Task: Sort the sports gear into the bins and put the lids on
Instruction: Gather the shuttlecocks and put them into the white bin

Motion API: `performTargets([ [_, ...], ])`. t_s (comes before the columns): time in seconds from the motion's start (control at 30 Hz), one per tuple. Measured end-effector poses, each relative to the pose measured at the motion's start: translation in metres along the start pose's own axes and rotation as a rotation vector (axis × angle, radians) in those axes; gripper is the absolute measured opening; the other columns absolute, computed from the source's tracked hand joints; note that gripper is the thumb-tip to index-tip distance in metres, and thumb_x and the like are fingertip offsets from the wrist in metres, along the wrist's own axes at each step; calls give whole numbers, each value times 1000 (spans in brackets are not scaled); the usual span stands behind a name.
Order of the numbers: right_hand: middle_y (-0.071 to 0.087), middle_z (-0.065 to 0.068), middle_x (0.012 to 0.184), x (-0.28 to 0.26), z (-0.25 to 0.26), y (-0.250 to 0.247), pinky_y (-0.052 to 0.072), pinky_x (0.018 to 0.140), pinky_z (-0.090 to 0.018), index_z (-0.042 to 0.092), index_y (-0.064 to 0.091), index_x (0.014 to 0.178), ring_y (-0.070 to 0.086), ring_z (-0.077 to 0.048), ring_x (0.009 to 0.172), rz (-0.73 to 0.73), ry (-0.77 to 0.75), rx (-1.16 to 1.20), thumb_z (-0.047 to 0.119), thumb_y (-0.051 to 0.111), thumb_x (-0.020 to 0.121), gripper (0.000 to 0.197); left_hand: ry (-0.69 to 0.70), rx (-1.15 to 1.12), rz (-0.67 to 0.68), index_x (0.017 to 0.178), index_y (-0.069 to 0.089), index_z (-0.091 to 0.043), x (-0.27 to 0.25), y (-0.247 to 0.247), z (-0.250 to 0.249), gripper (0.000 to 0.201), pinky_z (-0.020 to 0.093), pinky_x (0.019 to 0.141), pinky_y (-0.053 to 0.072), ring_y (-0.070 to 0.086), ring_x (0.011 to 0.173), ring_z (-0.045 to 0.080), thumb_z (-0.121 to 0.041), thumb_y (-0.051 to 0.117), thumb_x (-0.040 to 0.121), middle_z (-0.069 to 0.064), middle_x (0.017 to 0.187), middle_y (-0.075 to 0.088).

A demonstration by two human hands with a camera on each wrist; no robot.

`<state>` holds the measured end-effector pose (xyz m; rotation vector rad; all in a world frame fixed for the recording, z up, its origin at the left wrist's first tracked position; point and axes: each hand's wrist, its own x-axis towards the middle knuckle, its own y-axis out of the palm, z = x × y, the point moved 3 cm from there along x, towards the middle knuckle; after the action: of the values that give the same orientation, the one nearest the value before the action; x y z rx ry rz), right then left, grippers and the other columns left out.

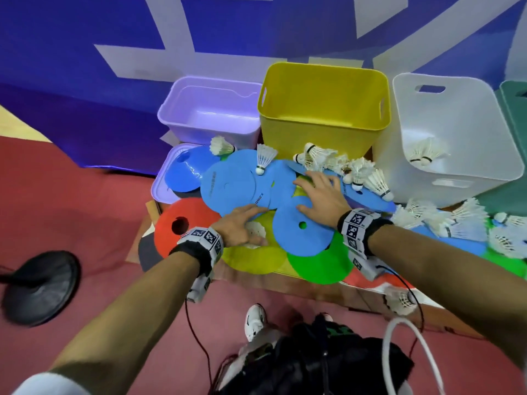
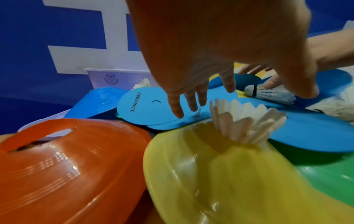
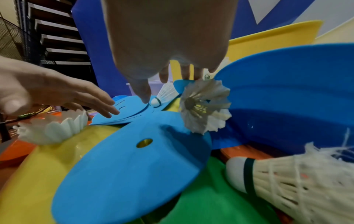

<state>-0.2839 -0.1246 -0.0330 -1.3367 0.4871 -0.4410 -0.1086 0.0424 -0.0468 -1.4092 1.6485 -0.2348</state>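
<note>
Flat blue discs (image 1: 231, 183) lie heaped with red (image 1: 182, 223), yellow (image 1: 253, 258) and green (image 1: 316, 263) cones and several white shuttlecocks (image 1: 368, 178). My left hand (image 1: 253, 223) reaches over the pile with straight fingers (image 2: 176, 109) at a blue disc (image 2: 145, 109). Under its palm a shuttlecock (image 2: 249, 121) stands feathers-up on the yellow cone (image 2: 220, 174). My right hand (image 1: 305, 195) lies spread on the blue discs and holds nothing; its thumb (image 3: 141, 94) touches one, and another shuttlecock (image 3: 203, 106) lies beside it. Behind stand a lilac bin (image 1: 211, 109), a yellow bin (image 1: 322, 109) and a white bin (image 1: 456, 132) with shuttlecocks inside.
A lilac lid (image 1: 166, 183) lies under a blue cone (image 1: 185, 169) at the pile's left. A green bin (image 1: 516, 109) shows at the right edge. A black round base (image 1: 40, 286) sits on the red floor at left. A dark bag (image 1: 313, 360) and cables lie near my feet.
</note>
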Motion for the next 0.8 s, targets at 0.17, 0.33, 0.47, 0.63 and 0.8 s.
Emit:
performTargets([
  [0.17, 24, -13, 155, -3, -6, -6, 11, 111, -49, 26, 33, 147, 23, -30, 142, -14, 86, -47, 46, 59, 89, 67, 43, 194, 75, 150, 22, -42, 0, 7, -6, 99, 48, 118, 21, 15, 148, 22, -45, 82, 71, -1, 163, 8],
  [0.33, 29, -14, 152, -9, -14, -10, 15, 112, -50, 18, 41, 141, 22, -30, 142, -17, 112, -126, 48, 62, 84, 67, 23, 237, 19, 136, 42, -33, 1, 3, -6, 76, 40, 105, 38, 37, 132, 24, -43, 81, 72, -1, 146, 33],
  [0.47, 24, -14, 154, -10, -19, -9, 13, 114, -50, 17, 47, 135, 17, -29, 145, 25, 126, -171, 51, 61, 84, 63, -2, 278, 0, 130, 48, -28, 1, -1, -12, 59, 34, 94, 41, 46, 121, 24, -45, 73, 79, -1, 131, 44],
  [0.63, 20, -13, 156, -11, -22, -9, 12, 115, -51, 17, 51, 131, 12, -30, 145, 70, 133, -235, 55, 59, 82, 62, -17, 214, -91, 129, 49, -27, -4, -12, -24, 55, 37, 92, 45, 53, 114, 24, -43, 71, 80, -2, 132, 53],
  [0.8, 21, -12, 155, -11, -23, -8, 13, 113, -50, 18, 58, 123, 13, -31, 144, 98, 147, -260, 56, 60, 81, 56, -2, 139, -235, 119, 50, -27, -4, -28, -37, 46, 39, 83, 49, 59, 98, 26, -51, 67, 83, 2, 111, 63],
])
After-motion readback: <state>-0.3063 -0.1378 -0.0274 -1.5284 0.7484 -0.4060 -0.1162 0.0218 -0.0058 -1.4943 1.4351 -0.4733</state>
